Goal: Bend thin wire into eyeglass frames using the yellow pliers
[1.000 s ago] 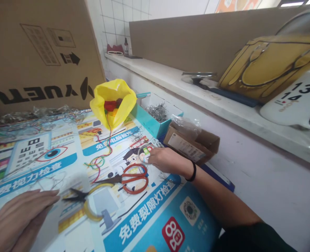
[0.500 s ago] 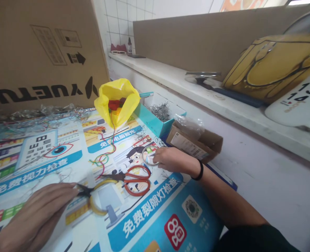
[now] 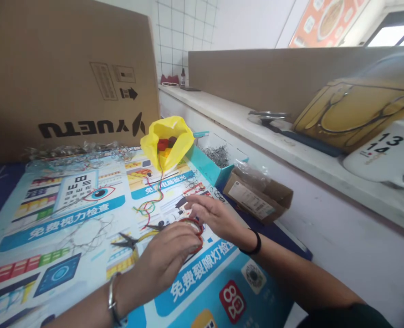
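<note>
My left hand (image 3: pixel 169 253), palm down with a metal bangle at the wrist, reaches over red-handled scissors (image 3: pixel 199 246) and covers most of them. Its fingers are bent close together, and whatever lies in them is hidden. Just beyond, my right hand (image 3: pixel 215 218), with a black band at the wrist, has its fingers partly stretched and apart. No object shows clearly between them. Yellow-handled pliers (image 3: pixel 128 241) lie on the printed sheet beside my left hand. A tangle of coloured cord (image 3: pixel 147 207) runs across the sheet into a yellow bag (image 3: pixel 184 141).
A teal box (image 3: pixel 210 168) of thin metal pieces and an open brown carton (image 3: pixel 256 196) stand along the wall at the right. Clear plastic packets (image 3: pixel 75 152) lie before a large cardboard box (image 3: pixel 68 68). A white mug (image 3: pixel 379 155) sits on the ledge.
My left hand has moved right from beside the pliers to over the scissors. The thin ring at my right fingers no longer shows, and those fingers are more stretched. The view has shifted.
</note>
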{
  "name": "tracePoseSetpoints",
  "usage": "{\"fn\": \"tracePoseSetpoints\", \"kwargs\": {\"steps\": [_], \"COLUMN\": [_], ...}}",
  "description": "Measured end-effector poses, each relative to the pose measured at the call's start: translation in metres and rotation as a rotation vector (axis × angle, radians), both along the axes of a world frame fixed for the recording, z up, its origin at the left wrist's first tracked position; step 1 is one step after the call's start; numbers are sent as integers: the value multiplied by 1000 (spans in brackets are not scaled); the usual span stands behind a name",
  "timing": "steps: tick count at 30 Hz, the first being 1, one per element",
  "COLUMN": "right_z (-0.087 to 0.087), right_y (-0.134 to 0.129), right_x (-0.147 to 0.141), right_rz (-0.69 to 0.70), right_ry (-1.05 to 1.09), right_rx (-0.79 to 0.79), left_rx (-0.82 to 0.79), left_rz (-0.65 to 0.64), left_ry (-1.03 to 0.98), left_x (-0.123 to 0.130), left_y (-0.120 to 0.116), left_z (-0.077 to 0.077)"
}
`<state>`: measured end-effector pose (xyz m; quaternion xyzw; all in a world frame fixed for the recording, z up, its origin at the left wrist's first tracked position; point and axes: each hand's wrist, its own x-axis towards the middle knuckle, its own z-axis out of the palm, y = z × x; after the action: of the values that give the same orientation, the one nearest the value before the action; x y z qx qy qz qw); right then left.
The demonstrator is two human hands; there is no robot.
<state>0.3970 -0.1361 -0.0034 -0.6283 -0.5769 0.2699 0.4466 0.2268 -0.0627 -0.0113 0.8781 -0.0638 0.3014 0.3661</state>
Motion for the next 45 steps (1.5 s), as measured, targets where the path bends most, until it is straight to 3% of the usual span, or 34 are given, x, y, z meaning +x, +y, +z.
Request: {"fn": "tracePoseSetpoints", "kwargs": {"steps": [8,13,15,18,20,25,31,35,39,42,45], "right_z": [-9,-7,-3,2,1,-6,-17,-16,-14,-19,-25], "right_y": [2,1,0,-3,-6,-9,-9,-13,-17,-16,-12], "right_x": [-13,-15,-13,-10,-9,-7,6,18,34,42,45], "right_rz": [-55,-164,-192,-191,-184,-120,-50,-37,-6,-101,-214], "right_ry": [483,410,328,277,286,351,217,151,311,367,168], "right_rx": [23,19,18,-14,-38,-38,42,68,51,114,227], "left_rx": [-180,-172,-148,-201,-181,66,34,-112,-420,-688,-789], "left_rz": [31,0,102,429,549,405,367,361,317,284,266], "left_ry": [25,30,13,8,8,-20,55,205,284,237,204], "left_x": [13,13,11,10,12,23,32,44,66,84,95], "left_y": [-11,-17,-14,-2,8,24,26,29,36,37,33], "left_z": [-15,-13,-12,-11,-11,-13,-7,8,17,19,15]}}
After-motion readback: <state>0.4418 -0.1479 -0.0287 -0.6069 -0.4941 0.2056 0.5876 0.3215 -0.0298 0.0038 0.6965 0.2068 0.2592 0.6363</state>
